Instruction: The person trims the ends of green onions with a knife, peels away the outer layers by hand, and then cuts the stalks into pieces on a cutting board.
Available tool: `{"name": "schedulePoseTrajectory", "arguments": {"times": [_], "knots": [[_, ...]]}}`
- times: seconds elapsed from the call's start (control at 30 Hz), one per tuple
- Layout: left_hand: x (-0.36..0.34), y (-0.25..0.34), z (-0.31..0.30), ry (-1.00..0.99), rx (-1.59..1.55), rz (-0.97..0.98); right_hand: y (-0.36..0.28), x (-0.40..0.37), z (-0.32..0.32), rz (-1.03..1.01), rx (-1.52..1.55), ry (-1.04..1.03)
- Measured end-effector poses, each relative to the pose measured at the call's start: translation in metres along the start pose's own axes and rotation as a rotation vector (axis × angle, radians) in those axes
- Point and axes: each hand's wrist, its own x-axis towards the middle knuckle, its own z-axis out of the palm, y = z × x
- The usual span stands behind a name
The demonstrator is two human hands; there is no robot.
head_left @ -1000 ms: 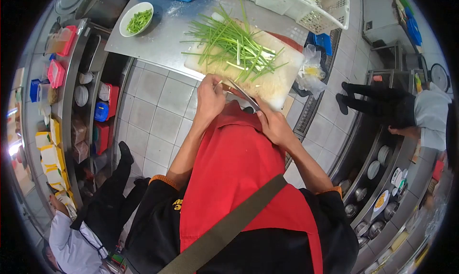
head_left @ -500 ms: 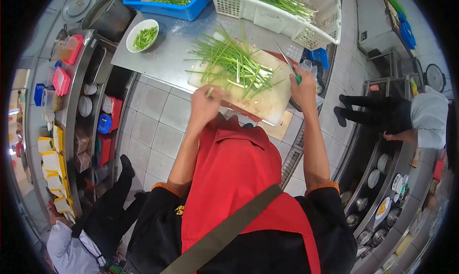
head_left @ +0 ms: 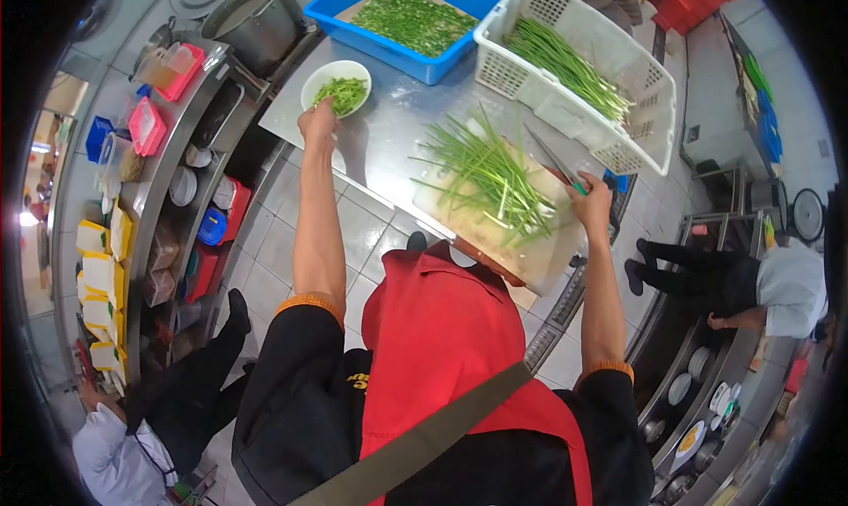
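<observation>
My left hand (head_left: 319, 121) is at the near rim of a white bowl (head_left: 308, 91) that holds cut green pieces (head_left: 343, 93). Its fingers are drawn together at the bowl's edge; what they hold, if anything, is hidden. My right hand (head_left: 594, 205) is closed around the green handle of a knife (head_left: 552, 157), whose blade points away from me over the far right side of the cutting board. A loose heap of spring onions (head_left: 495, 175) lies on the pale cutting board (head_left: 539, 263), stalks pointing in several directions.
Behind the board stands a white perforated crate (head_left: 649, 108) with long spring onions. Left of it, a blue tub (head_left: 428, 68) contains chopped greens. The steel table (head_left: 380, 130) carries these. One person (head_left: 786, 281) stands at the right, another (head_left: 110, 453) at the lower left.
My left hand has gone from the board's near edge, where it pinched a pale piece, to the bowl at the left. My right hand keeps the knife. The view has shifted.
</observation>
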Motion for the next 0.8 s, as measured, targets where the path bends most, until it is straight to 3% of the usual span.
{"name": "schedulePoseTrajectory", "arguments": {"times": [0.1, 0.17, 0.3, 0.37, 0.47, 0.57, 0.7, 0.73, 0.8], "knots": [[0.022, 0.000, -0.004, 0.001, -0.069, -0.043, -0.019, -0.001, -0.013, 0.075, -0.018, -0.065], [0.028, 0.002, -0.005, -0.177, -0.434, -0.111, -0.018, -0.001, -0.011, 0.102, 0.002, -0.072], [-0.011, 0.029, -0.002, -0.351, -0.648, -0.195, -0.018, -0.002, -0.011, 0.062, 0.019, -0.067], [-0.028, 0.032, 0.002, -0.544, -0.806, -0.230, -0.023, -0.004, -0.019, 0.024, -0.011, -0.069], [-0.070, 0.052, 0.012, -0.608, -0.816, -0.224, -0.048, -0.021, -0.049, -0.040, 0.016, -0.005], [-0.092, 0.049, 0.023, -0.704, -0.917, -0.284, -0.094, -0.038, -0.070, 0.018, -0.006, 0.024], [-0.138, 0.045, 0.053, -0.845, -1.038, -0.410, -0.189, -0.071, -0.036, -0.042, 0.350, -0.083], [-0.155, 0.050, 0.060, -0.856, -1.029, -0.447, -0.230, -0.076, -0.032, 0.216, 0.467, -0.251], [-0.178, 0.047, 0.071, -0.908, -0.971, -0.466, -0.267, -0.080, -0.021, 0.204, 0.646, -0.296]]}}
